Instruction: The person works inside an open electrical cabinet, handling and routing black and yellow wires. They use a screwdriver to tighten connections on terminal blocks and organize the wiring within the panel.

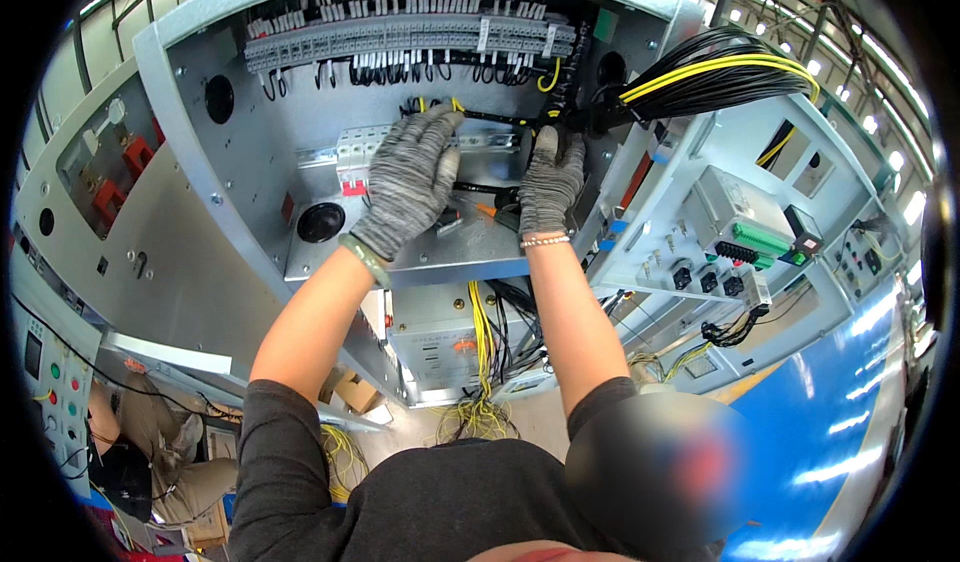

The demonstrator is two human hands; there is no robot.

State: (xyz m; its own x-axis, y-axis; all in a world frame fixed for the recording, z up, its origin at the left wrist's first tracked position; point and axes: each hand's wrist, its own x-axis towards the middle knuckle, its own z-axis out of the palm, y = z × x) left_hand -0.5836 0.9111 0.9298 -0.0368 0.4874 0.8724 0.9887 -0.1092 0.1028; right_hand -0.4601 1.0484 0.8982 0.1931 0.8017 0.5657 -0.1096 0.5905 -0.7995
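Head view: I've the left hand [410, 177] half-open beside the breaker [354, 150], right hand [551, 187] curled by the bundle [720, 74], perhaps steadying it; what either holds, I can't tell.

I can't see the palm of the left hand [412, 177] or right hand [550, 184]; the tags [430, 5] look unreadably small, the lower-right patch [655, 467] blurred.

Open-fronted cabinet [240, 132], terminal row [400, 44] overhead, wire bundle [720, 77] blocking upper right
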